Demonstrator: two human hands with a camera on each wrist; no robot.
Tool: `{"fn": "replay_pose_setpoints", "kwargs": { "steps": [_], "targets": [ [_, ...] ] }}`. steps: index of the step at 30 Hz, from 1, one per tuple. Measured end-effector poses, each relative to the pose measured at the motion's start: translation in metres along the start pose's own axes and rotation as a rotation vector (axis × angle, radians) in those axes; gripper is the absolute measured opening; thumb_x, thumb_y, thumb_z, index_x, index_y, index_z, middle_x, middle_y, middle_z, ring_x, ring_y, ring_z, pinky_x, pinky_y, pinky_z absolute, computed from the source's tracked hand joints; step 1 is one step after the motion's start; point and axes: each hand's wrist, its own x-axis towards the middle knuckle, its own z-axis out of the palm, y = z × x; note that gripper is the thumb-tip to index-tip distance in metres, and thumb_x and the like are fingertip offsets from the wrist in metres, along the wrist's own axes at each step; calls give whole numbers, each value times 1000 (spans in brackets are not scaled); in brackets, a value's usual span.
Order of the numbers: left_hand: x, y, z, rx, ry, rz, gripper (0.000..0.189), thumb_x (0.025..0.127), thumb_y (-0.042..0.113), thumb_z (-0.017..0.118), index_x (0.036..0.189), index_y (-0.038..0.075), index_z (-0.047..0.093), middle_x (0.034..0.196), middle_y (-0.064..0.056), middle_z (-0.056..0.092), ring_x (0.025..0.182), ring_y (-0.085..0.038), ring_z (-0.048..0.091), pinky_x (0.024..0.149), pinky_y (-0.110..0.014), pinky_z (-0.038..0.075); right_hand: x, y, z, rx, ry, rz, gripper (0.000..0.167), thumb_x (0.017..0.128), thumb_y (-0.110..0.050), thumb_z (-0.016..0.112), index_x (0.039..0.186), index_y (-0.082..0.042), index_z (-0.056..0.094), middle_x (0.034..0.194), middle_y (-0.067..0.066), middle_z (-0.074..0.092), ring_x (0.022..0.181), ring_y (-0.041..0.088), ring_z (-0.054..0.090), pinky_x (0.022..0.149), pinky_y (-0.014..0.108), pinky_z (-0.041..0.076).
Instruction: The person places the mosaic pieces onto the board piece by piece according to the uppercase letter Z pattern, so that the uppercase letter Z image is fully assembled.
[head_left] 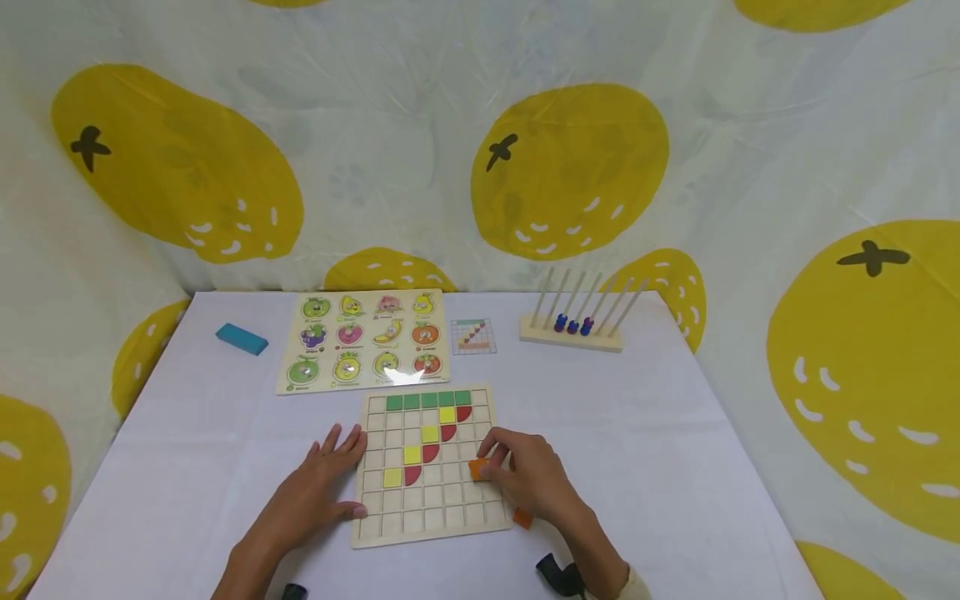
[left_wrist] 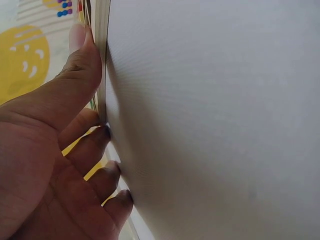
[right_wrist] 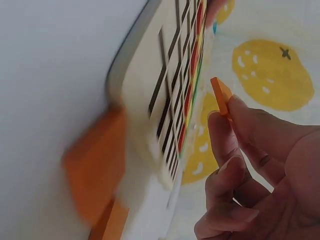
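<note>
A square wooden grid board (head_left: pixel 390 502) lies on the white table. Across its far row run several green square tiles (head_left: pixel 429 401). Below them, yellow square tiles (head_left: pixel 430 434) and red quarter-round tiles (head_left: pixel 430 453) step diagonally down to the left. My left hand (head_left: pixel 311 492) rests against the board's left edge, fingers extended and thumb at the near corner. Between thumb and fingertips, my right hand (head_left: pixel 534 475) pinches an orange tile (right_wrist: pixel 220 95), held over the right part of the board. More orange tiles (right_wrist: pixel 97 165) lie beside the board's near right corner, partly under that hand.
Behind the board lies a fruit picture puzzle (head_left: pixel 363 342), with a small printed pattern card (head_left: pixel 474 337) to its right. A wooden peg stand (head_left: pixel 572 335) with blue and red beads is at the back right. A teal block (head_left: pixel 242 339) lies at the back left.
</note>
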Motion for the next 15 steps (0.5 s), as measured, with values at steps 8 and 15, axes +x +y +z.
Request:
{"fn": "replay_pose_setpoints", "kwargs": {
  "steps": [8,15],
  "targets": [
    [1,-1,0,-4,3,17,114,69,42,98,163,11,41,171,-9,34,165,-43,17,131,-65,20,7,-30,35,59,-49,-38,17,90,-17,84,97,-27,72,73,-14,63,64,6,52,56,21,41],
    [1,-1,-1,-5,17,47,112,68,43,98,161,8,45,169,-13,39,163,-46,21,129,-68,24,8,-51,67,72,-66,-33,20,83,-16,89,92,-23,73,64,-17,61,65,-1,52,56,20,39]
  ]
}}
